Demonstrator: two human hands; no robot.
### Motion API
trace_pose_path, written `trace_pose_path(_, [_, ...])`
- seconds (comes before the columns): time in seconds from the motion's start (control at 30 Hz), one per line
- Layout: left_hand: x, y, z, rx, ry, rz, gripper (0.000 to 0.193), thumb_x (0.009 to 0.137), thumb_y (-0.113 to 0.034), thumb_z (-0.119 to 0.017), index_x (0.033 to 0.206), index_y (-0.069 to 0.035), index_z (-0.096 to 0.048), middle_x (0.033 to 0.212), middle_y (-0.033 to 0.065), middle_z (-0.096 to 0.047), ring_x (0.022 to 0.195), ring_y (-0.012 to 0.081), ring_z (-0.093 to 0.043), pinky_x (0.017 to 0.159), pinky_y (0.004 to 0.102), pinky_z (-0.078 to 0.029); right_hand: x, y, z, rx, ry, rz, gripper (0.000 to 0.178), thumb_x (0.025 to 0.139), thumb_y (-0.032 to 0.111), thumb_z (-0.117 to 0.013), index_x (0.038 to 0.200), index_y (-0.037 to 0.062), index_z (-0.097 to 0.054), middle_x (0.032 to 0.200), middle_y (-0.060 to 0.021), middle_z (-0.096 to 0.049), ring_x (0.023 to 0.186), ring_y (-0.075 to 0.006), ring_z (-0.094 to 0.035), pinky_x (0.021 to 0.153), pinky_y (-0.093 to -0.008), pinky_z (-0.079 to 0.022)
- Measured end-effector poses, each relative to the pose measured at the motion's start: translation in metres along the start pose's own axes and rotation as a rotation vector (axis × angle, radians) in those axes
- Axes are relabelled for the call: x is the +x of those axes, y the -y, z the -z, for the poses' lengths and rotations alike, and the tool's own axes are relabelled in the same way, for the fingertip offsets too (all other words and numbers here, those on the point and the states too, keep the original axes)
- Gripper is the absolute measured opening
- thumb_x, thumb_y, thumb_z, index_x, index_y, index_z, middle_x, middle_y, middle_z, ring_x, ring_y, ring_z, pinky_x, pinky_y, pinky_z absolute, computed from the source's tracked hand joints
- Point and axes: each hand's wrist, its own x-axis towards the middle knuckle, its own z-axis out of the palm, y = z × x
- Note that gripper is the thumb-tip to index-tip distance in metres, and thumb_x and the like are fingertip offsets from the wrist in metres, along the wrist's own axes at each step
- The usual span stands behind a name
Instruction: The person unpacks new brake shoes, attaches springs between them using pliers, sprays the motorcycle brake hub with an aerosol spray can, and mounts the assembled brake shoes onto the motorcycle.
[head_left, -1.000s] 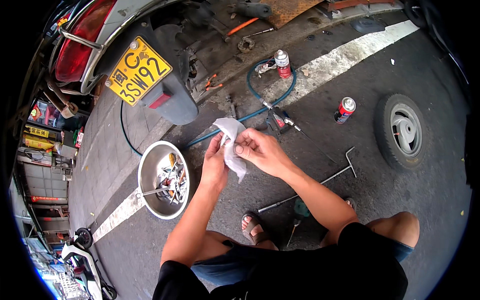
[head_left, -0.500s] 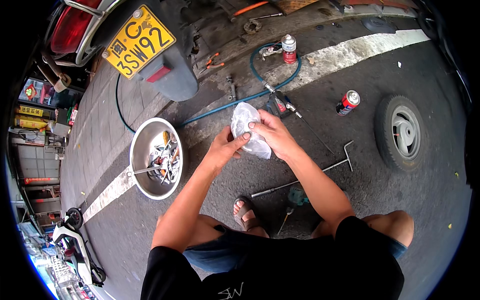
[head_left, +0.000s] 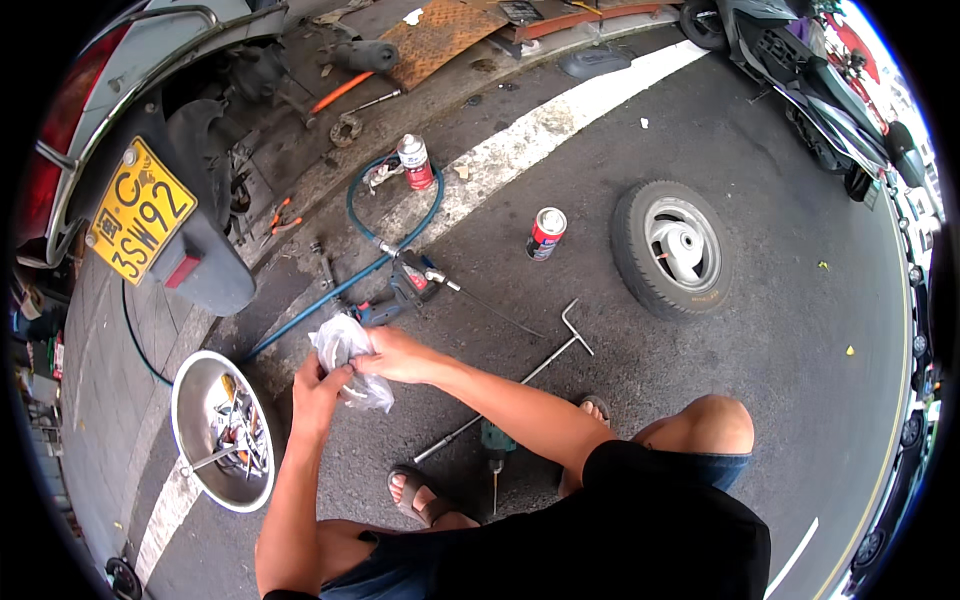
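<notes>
A crumpled clear plastic bag [head_left: 342, 340] is held up in front of me between both hands. My left hand [head_left: 316, 392] pinches its lower left part, thumb on top. From the right, my right hand [head_left: 395, 356] grips the bag's side, its thumb close to the left thumb. Whatever lies inside the bag is too blurred to name. To the left of my left hand stands a steel bowl [head_left: 196, 405] with several metal hand tools [head_left: 238, 430] in it. Just beyond the bag lies a power tool with a blue grip [head_left: 378, 312].
A scooter's rear end [head_left: 205, 265] stands far left. A blue hose [head_left: 330, 296] loops around a red-and-white can [head_left: 415, 165]. Rightward are a red-and-black can [head_left: 546, 236] and a wheel [head_left: 640, 268]. A long metal wrench [head_left: 510, 396] and a green drill [head_left: 497, 437] lie near my feet.
The view has turned right, so the bowl, cans and wheel appear further left, and parked scooters show at the right. Both hands still hold the bag, thumbs now closer together.
</notes>
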Motion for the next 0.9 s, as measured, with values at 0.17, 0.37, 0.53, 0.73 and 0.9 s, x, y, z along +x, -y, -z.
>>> trace_pose_path(0.17, [0.002, 0.014, 0.001, 0.101, -0.118, -0.002, 0.028, 0.076, -0.018, -0.068, 0.094, 0.004, -0.064, 0.079, 0.0123, -0.066, 0.069, 0.0193, -0.063, 0.062, 0.034, -0.049, 0.007, -0.015, -0.04, -0.189, -0.152, -0.096, 0.035, 0.08, 0.021, -0.063, 0.111, 0.0044, -0.06, 0.097, -0.0233, -0.068, 0.092, -0.0436, -0.065, 0.079, -0.0506, -0.05])
trace_pose_path(0.37, [0.012, 0.016, -0.01, 0.565, -0.251, 0.01, 0.042, 0.074, -0.034, -0.067, 0.085, 0.005, -0.057, 0.08, 0.0284, -0.065, 0.081, 0.0452, -0.065, 0.074, 0.0481, -0.049, 0.023, -0.025, -0.039, -0.367, -0.296, -0.21, 0.031, 0.079, 0.023, -0.063, 0.102, 0.0022, -0.059, 0.088, -0.0254, -0.068, 0.083, -0.0437, -0.066, 0.074, -0.0525, -0.053])
trace_pose_path(0.53, [0.009, 0.026, -0.023, 0.481, -0.215, 0.026, 0.039, 0.073, -0.031, -0.067, 0.087, 0.004, -0.057, 0.08, 0.0273, -0.066, 0.082, 0.0436, -0.066, 0.076, 0.0475, -0.05, 0.02, -0.034, -0.03, -0.514, -0.268, -0.334, 0.029, 0.077, 0.02, -0.066, 0.099, 0.0035, -0.061, 0.086, -0.0236, -0.069, 0.086, -0.0406, -0.068, 0.077, -0.0503, -0.054])
trace_pose_path(0.73, [-0.003, 0.045, -0.058, 0.278, -0.022, 0.068, 0.031, 0.081, -0.023, -0.069, 0.095, 0.003, -0.061, 0.082, 0.0153, -0.066, 0.072, 0.0242, -0.067, 0.064, 0.0374, -0.052, -0.018, -0.098, 0.019, -0.413, -0.191, -0.378, 0.035, 0.076, 0.023, -0.069, 0.104, 0.0031, -0.063, 0.101, -0.0225, -0.068, 0.098, -0.0398, -0.065, 0.084, -0.0473, -0.051])
trace_pose_path(0.9, [0.005, 0.055, -0.046, -0.143, 0.092, 0.339, 0.031, 0.089, -0.023, -0.067, 0.109, 0.0, -0.061, 0.099, 0.0099, -0.065, 0.09, 0.02, -0.064, 0.076, 0.0356, -0.054, -0.029, -0.101, 0.03, -0.356, -0.084, -0.312, 0.044, 0.078, 0.026, -0.069, 0.111, -0.0003, -0.061, 0.105, -0.0238, -0.067, 0.101, -0.0414, -0.063, 0.086, -0.0449, -0.049])
